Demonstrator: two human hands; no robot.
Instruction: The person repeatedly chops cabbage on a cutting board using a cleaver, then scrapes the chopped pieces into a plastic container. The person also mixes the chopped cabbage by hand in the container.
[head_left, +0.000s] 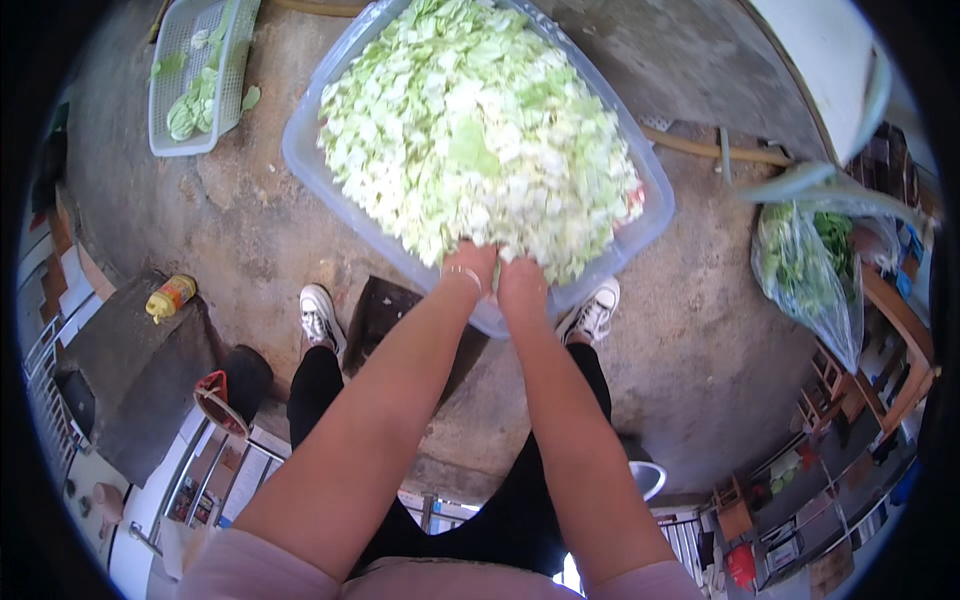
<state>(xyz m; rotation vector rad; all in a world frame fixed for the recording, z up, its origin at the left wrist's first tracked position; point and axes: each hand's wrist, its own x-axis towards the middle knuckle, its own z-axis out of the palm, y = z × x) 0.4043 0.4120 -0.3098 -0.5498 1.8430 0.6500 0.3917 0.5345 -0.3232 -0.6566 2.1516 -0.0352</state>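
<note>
A large translucent plastic tub (652, 202) stands before me, heaped with chopped cabbage (450, 127) in pale green and white pieces. At the tub's near side, my left hand (472, 266) is pushed into the cabbage, with a bracelet at the wrist. Close beside it, my right hand (521, 279) is likewise sunk in the near edge of the heap. The fingers of both hands are hidden by the cabbage, so their grip does not show. One larger green leaf piece (474, 146) lies on top near the middle.
A white perforated basket (156, 112) with cabbage leaves sits at far left. A clear plastic bag (806, 277) of greens hangs at right. Under my left arm is a dark flat tray-like object (382, 307). A yellow bottle (171, 296) lies on a concrete block (142, 375).
</note>
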